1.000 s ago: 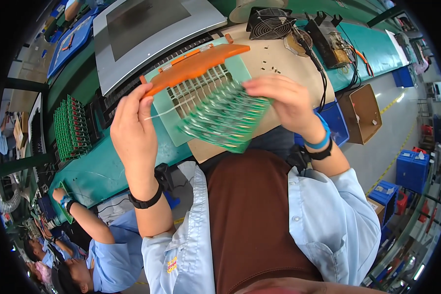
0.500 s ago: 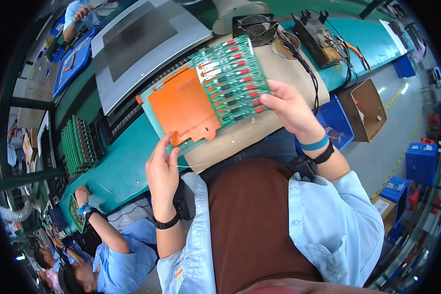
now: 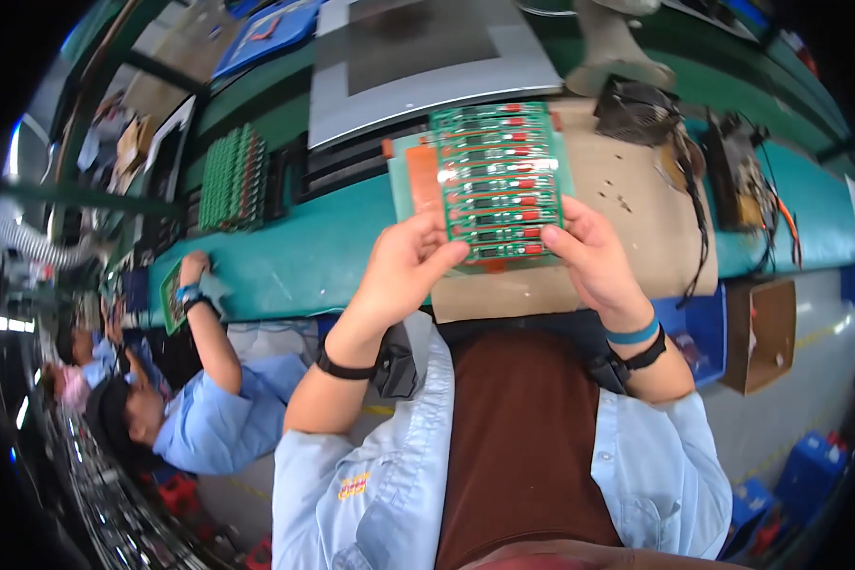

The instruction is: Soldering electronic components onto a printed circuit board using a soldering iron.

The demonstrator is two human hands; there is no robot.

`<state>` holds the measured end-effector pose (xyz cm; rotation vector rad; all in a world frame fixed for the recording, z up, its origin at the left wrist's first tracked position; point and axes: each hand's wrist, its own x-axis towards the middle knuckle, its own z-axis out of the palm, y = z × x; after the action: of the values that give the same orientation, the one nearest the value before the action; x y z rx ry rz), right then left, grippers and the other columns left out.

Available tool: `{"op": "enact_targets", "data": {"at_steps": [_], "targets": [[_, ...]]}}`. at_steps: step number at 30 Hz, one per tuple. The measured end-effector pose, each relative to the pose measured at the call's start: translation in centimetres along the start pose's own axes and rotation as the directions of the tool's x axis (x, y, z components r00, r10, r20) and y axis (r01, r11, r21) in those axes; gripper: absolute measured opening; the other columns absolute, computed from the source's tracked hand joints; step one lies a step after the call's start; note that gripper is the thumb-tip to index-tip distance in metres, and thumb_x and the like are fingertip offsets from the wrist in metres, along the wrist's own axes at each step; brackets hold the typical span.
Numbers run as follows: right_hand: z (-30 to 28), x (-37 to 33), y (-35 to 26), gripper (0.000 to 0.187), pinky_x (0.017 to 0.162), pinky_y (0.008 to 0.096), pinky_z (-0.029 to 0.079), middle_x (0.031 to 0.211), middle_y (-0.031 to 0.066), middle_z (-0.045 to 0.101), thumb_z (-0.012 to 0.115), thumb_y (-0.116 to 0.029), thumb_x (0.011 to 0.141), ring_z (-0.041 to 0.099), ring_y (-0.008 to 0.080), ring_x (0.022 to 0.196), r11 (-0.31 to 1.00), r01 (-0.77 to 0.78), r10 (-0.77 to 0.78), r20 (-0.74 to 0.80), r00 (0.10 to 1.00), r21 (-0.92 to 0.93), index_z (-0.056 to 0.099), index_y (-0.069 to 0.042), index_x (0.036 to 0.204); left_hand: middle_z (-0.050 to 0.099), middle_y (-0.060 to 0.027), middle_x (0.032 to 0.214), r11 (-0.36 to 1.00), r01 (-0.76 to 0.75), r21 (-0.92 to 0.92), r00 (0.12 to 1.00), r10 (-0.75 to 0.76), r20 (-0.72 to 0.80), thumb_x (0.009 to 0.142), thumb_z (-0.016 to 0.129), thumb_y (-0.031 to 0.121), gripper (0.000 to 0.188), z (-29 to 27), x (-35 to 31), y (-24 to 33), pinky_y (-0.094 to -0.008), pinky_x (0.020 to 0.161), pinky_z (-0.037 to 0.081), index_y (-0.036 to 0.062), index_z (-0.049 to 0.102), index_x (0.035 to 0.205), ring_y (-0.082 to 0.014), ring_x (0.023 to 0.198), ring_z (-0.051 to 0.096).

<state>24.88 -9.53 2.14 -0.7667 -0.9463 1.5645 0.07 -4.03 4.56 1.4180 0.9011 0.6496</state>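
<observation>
1. The green circuit board panel (image 3: 499, 185) sits just above the centre of the frame, held up over the brown work mat (image 3: 627, 218) with its populated face toward the camera. Behind it, in the same grip, lies a pale green carrier with an orange plate (image 3: 420, 176) showing at its left edge.
2. To do this well, I judge the panel should be gripped by its edges only, kept level, and fingers kept off the rows of red and black parts.
3. The left hand (image 3: 404, 275), centre of the frame, is curled, thumb on the panel's lower left corner and fingers hidden behind it.
4. The right hand (image 3: 589, 256), just right of centre, is likewise closed on the lower right corner, thumb on top.
5. Farther up, a grey flat machine top (image 3: 427, 47) fills the upper centre.
6. At the upper left stands a rack of green boards (image 3: 233, 176); a co-worker's hand (image 3: 195, 271) rests on the teal bench (image 3: 294, 266).
</observation>
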Motion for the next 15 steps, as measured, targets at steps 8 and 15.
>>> {"op": "enact_targets", "data": {"at_steps": [8, 15], "targets": [[-4.1, -2.5, 0.0, 0.046, 0.092, 0.0316, 0.053, 0.127, 0.0136, 0.068, 0.059, -0.015, 0.104, 0.068, 0.0191, 0.107, 0.988, 0.015, -0.044, -0.186, 0.982, -0.157, 0.05, 0.003, 0.145, 0.074, -0.0073, 0.111, 0.99, 0.125, -0.06, 0.988, -0.129, -0.081, 0.103, 0.062, 0.015, 0.019, -6.3, 8.4, 0.7, -0.0197, 0.055, 0.041, 0.0003, 0.067, 0.115, -0.0006, 0.059, 0.045], [-5.8, -5.1, -0.5, 0.041, 0.088, 0.0301, 0.053, 0.125, 0.0139, 0.069, 0.056, -0.012, 0.105, 0.069, 0.0184, 0.102, 0.987, -0.02, -0.028, -0.291, 0.956, -0.16, 0.052, 0.002, 0.143, 0.073, -0.0136, 0.12, 0.948, 0.158, -0.277, 0.958, -0.215, -0.19, 0.106, 0.056, 0.017, 0.016, -10.4, 18.3, -1.5, -0.0205, 0.049, 0.031, 0.0034, 0.06, 0.114, -0.0044, 0.056, 0.039]]}}
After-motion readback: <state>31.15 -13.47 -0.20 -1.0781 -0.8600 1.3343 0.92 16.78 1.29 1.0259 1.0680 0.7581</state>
